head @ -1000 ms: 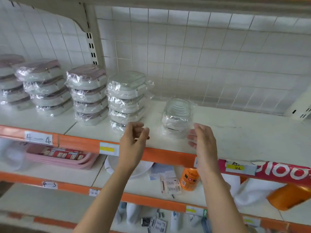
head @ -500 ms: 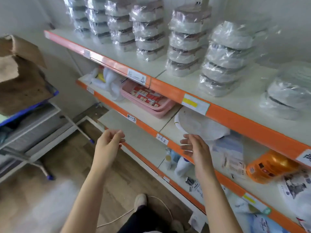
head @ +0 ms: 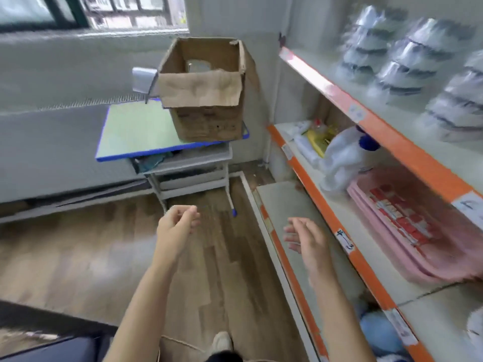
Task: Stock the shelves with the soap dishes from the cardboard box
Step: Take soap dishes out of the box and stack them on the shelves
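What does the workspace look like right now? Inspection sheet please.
Surface: small desk with blue edge; top shelf with orange rail.
Job's things: open cardboard box on the desk's right end, contents not visible; wrapped soap dish stacks on the top shelf.
Clutter: pink tray and white bottle on the middle shelf.
Grippers: left hand loosely curled, holds nothing; right hand fingers relaxed, holds nothing.
Cables: nothing seen for certain.
Surroundings: wood floor, window, white wall.
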{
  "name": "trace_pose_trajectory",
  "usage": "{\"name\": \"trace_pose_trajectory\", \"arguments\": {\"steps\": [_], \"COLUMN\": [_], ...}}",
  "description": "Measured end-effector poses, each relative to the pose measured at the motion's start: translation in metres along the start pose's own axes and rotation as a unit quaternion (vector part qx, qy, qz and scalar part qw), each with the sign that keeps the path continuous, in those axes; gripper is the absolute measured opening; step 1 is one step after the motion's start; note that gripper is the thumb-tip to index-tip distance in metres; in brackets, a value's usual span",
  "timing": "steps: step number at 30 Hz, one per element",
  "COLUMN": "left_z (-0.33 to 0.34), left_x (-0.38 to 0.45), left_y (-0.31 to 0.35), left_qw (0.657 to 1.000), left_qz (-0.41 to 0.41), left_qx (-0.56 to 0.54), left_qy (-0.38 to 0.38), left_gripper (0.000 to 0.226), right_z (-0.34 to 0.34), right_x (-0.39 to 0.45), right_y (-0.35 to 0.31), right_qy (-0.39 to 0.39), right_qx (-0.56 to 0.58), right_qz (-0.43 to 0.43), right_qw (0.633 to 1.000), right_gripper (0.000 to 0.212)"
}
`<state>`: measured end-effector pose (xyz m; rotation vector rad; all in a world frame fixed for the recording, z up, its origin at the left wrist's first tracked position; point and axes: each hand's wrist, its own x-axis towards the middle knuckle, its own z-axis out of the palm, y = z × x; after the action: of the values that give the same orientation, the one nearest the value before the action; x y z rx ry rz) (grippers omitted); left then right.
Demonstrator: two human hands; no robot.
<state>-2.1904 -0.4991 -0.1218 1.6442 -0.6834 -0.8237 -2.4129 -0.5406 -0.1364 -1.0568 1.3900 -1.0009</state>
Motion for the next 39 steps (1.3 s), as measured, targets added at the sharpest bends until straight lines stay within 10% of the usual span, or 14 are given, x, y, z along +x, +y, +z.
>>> {"name": "trace_pose_trajectory", "arguments": {"steps": [13,27,39], "left_z": [-0.064,-0.004,0.096], "left_x": [0.171,0.415,0.69], "left_y": [0.02,0.168,0.225], "left_qw": [0.992,0.987,0.903], "left_qz": [-0.048,0.136,0.214], "left_qx": [-0.077,-0.086,0.343], "left_qy": [0.093,0.03,-0.148], "left_gripper": [0.014,0.012,0.02], "right_z": [0.172,0.274,0.354], "right_x": [0.14,0.353,0.564], "right_y": [-0.061,-0.225,-0.273], "right_qy": [-0.087,-0.107,-0.088], "right_qx": [-0.024,0.051,-0.254], "right_qz": [-0.036,-0.216,-0.174], "right_qw": [0.995,0.969,0.947], "right_gripper": [0.018,0.017,0.004]}}
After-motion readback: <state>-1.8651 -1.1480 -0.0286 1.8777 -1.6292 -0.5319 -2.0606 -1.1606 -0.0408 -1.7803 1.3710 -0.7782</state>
